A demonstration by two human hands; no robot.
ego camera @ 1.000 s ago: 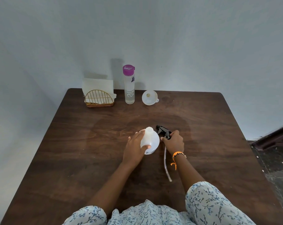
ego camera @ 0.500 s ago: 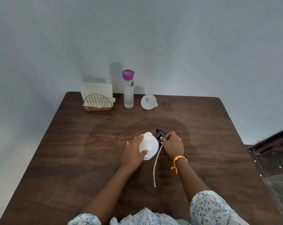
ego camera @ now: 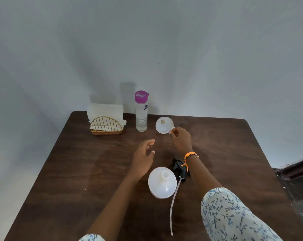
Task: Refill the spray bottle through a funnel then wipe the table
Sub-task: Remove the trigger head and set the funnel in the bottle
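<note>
Spray bottle [ego camera: 162,183], white and uncapped, stands upright near the table's [ego camera: 60,180] front. Its black trigger head [ego camera: 179,168] with dip tube lies just beside it. Beyond, the left hand [ego camera: 143,156] hovers with relaxed fingers, empty. Farther back, the right hand [ego camera: 181,139] pinches the white funnel's [ego camera: 163,125] rim, beside a purple-capped water bottle [ego camera: 141,111].

A dark brown wood-grain table [ego camera: 77,171] carries a translucent white spray bottle [ego camera: 162,183], its black trigger head [ego camera: 179,168] with a pale, whitish dip tube [ego camera: 174,206], and a white funnel [ego camera: 163,125]. A clear bottle [ego camera: 141,117] wears a magenta cap [ego camera: 141,96]. White paper napkins [ego camera: 104,111] sit in a gold wire holder [ego camera: 106,125]. An orange bracelet [ego camera: 190,156] with dark beads circles one wrist; the sleeve [ego camera: 234,216] is white with a blue floral print. The wall [ego camera: 147,40] is pale grey-blue.
</note>
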